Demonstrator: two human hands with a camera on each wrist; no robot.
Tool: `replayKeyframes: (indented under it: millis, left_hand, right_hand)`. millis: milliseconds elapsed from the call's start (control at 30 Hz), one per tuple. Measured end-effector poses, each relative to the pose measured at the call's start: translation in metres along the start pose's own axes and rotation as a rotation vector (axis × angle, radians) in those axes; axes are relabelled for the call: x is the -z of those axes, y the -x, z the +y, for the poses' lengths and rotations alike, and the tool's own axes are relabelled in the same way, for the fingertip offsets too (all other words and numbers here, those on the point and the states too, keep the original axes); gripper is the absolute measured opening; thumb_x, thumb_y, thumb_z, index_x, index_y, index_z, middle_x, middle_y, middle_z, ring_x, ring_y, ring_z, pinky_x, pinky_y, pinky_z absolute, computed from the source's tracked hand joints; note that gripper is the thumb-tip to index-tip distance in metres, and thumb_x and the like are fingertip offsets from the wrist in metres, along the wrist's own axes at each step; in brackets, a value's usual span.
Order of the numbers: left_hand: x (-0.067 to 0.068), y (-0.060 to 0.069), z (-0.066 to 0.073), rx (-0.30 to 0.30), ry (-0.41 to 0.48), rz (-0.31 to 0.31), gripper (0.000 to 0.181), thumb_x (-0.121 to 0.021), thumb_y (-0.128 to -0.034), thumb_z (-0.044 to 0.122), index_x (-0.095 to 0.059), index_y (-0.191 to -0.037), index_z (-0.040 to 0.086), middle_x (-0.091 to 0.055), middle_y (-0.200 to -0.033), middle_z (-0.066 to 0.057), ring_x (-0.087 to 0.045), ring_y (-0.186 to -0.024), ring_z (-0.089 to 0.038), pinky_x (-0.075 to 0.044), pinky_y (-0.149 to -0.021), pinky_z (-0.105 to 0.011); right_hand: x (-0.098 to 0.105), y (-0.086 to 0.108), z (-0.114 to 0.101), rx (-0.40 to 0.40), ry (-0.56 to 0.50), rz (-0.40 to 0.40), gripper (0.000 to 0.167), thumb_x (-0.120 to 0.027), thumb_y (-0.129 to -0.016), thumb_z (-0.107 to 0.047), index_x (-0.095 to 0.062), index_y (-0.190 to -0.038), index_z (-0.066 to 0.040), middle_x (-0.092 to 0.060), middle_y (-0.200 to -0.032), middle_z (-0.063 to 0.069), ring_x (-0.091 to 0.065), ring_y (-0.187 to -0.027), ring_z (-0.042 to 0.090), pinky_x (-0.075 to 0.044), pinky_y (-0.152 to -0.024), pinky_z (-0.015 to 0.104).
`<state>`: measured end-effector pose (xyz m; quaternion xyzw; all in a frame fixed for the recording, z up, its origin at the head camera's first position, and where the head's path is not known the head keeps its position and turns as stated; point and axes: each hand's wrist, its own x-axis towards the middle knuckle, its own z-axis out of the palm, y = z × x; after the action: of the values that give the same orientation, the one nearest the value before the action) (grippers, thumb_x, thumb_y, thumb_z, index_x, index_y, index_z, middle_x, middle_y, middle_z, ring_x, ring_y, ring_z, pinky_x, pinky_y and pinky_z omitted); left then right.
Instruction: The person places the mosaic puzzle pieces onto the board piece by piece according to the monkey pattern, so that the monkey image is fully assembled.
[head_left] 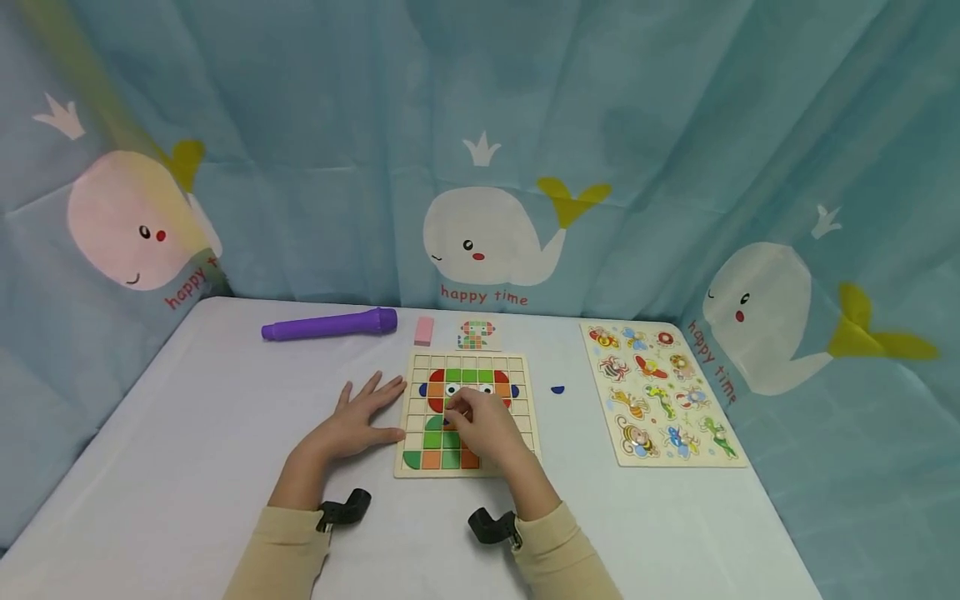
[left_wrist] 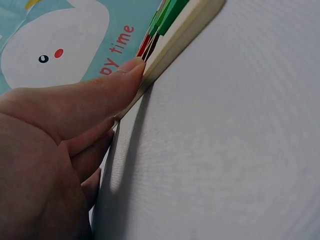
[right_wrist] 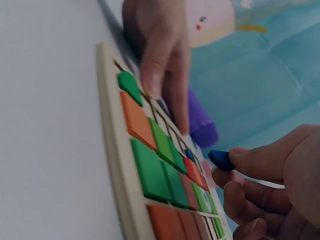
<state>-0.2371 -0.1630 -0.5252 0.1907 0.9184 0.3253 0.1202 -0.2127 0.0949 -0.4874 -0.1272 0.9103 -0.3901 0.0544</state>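
Observation:
A wooden grid board (head_left: pixel 417 362) lies on the table, with red, orange, green and blue pieces forming a pattern in its cells. My right hand (head_left: pixel 487 427) is above the middle of it, pinching a small blue piece (right_wrist: pixel 220 160) with a curved edge between thumb and fingers. To the left, my left hand (head_left: pixel 354 423) lies with fingers spread, its thumb and fingertips touching the board's left edge. A blue half-round piece (head_left: pixel 557 389) sits on the table right of the board. My right hand hides part of the pattern.
Behind the board are a pink block (head_left: pixel 423 331) and a pattern card (head_left: pixel 476 335). A purple stick with a wider end (head_left: pixel 330 325) lies at the back left. On the right is an insect picture board (head_left: pixel 643 388). A whale-print curtain (head_left: pixel 322 208) borders the table.

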Motion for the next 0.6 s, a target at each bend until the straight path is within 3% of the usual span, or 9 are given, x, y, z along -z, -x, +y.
replayKeyframes:
  millis: [300, 600]
  left_hand:
    - [0.000, 0.001, 0.000, -0.001, -0.002, 0.003, 0.090, -0.076, -0.0859, 0.048, -0.033, -0.159, 0.016, -0.029, -0.166, -0.008, -0.005, -0.156, -0.040, 0.014, -0.121, -0.065]
    - [0.000, 0.001, -0.002, -0.019, -0.008, 0.015, 0.087, -0.074, -0.0880, 0.047, -0.035, -0.158, 0.014, -0.031, -0.165, -0.010, -0.006, -0.156, -0.042, 0.012, -0.120, -0.067]
  right_hand:
    - [-0.019, -0.001, -0.012, 0.086, 0.084, -0.014, 0.007, -0.071, -0.096, -0.023, -0.074, -0.099, -0.018, -0.066, -0.082, -0.010, -0.054, -0.071, 0.004, -0.048, -0.065, 0.019]
    - [-0.038, -0.004, -0.021, 0.067, 0.077, -0.047, 0.006, -0.074, -0.094, -0.023, -0.074, -0.095, -0.017, -0.064, -0.075, -0.014, -0.052, -0.066, 0.002, -0.045, -0.059, 0.017]
